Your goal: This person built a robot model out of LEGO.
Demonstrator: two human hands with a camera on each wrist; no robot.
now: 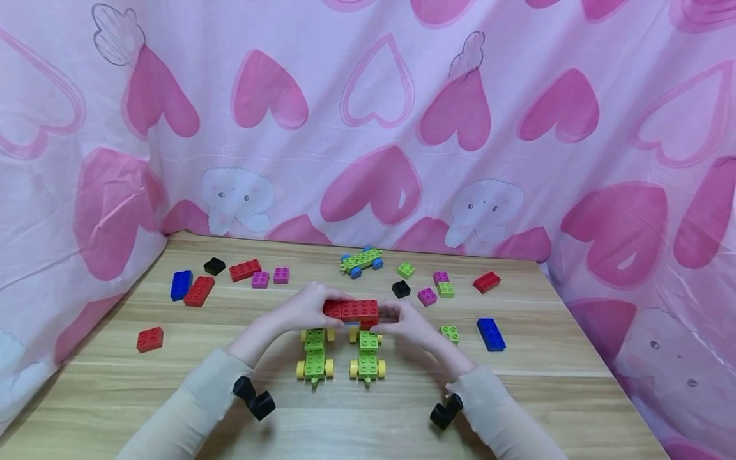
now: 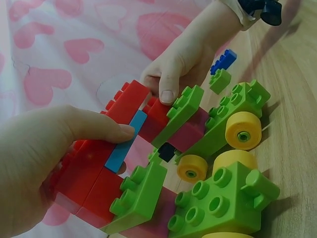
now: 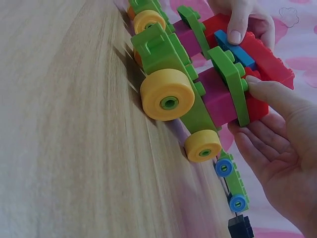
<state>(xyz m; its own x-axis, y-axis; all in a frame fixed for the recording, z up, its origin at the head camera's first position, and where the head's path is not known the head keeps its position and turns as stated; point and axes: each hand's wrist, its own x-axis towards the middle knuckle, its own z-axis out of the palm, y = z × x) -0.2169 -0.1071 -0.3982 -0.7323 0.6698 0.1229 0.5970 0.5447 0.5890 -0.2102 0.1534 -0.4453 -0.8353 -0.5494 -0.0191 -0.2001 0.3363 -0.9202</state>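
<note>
Two green wheeled car bases with yellow wheels, a left one (image 1: 314, 363) and a right one (image 1: 368, 364), stand side by side on the table. Each carries a stack with a magenta brick (image 3: 219, 96), a green piece (image 3: 229, 82) and red on top. A long red brick (image 1: 360, 309) runs across the top, with a blue piece (image 2: 126, 141) under it. My left hand (image 1: 307, 308) grips the red bricks on the left, its thumb against the blue piece. My right hand (image 1: 409, 324) pinches the smaller red brick (image 2: 154, 118) on the right stack; its far fingers are partly hidden.
A green car with blue wheels (image 1: 361, 260) stands at the back. Loose red (image 1: 150, 340), blue (image 1: 490, 335), magenta (image 1: 427, 296), green (image 1: 450, 334) and black bricks (image 1: 401, 289) lie around both sides. A pink heart-patterned cloth (image 1: 368, 185) hangs behind the table.
</note>
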